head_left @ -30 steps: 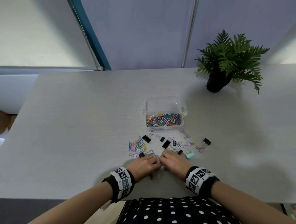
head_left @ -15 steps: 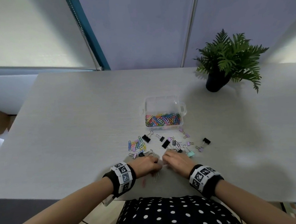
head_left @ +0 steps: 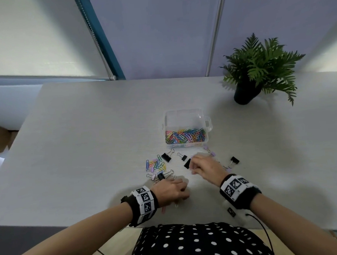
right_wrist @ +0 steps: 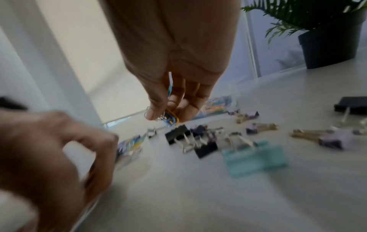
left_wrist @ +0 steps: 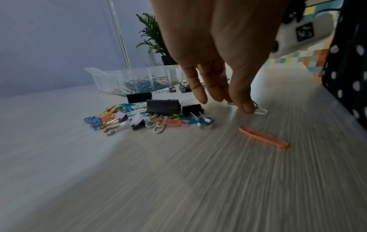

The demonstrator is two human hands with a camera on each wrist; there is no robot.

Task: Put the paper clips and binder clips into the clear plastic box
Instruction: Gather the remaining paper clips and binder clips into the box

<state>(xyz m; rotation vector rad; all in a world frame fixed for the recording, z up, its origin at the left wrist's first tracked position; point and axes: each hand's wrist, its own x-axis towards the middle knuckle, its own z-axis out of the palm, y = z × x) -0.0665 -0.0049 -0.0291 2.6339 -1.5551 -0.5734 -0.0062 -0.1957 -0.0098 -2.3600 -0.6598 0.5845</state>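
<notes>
Clips scattered on the table before a part-filled clear plastic box

The clear plastic box (head_left: 184, 117) stands open on the table, a heap of coloured paper clips (head_left: 185, 135) filling its near end. Just short of it lie loose black binder clips (head_left: 166, 157), small lilac ones (right_wrist: 332, 139) and a teal binder clip (right_wrist: 255, 158). Left of these sits a small pile of mixed coloured paper clips (head_left: 155, 165). Nearer the table's edge lie an orange paper clip (left_wrist: 264, 139) and a white paper clip (left_wrist: 261, 111), well apart from the box.
</notes>
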